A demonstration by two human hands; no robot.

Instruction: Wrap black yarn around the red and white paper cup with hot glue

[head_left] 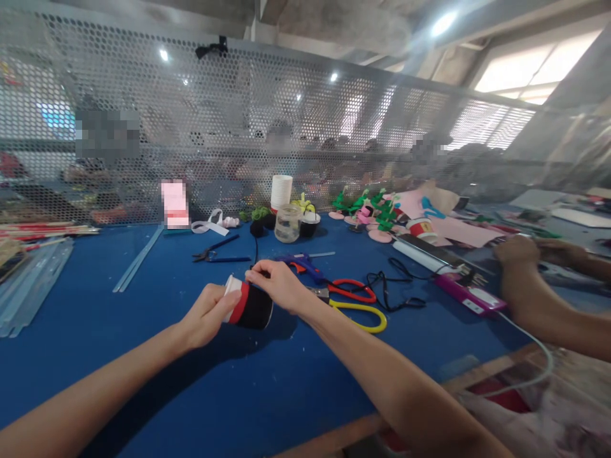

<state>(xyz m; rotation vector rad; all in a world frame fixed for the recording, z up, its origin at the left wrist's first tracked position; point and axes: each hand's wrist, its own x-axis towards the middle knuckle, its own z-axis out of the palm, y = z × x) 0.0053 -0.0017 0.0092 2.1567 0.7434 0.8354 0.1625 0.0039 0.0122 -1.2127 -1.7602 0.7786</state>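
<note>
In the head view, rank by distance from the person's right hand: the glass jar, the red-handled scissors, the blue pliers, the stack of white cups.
From the right hand:
1. Red-handled scissors, just right of it.
2. Glass jar, behind it.
3. Blue pliers, back left; close to the jar's distance.
4. Stack of white cups, farthest back.

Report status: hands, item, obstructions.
Left hand and right hand both grip the black-wrapped cup above the blue table. Scissors just right. Nothing blocking.

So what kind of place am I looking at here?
Probably a shared handicraft workshop. On the blue worktable lie a glue gun and scissors, with finished paper flower pieces by the mesh partition. Both hands hold a paper cup; another person's arm works alongside.
</note>
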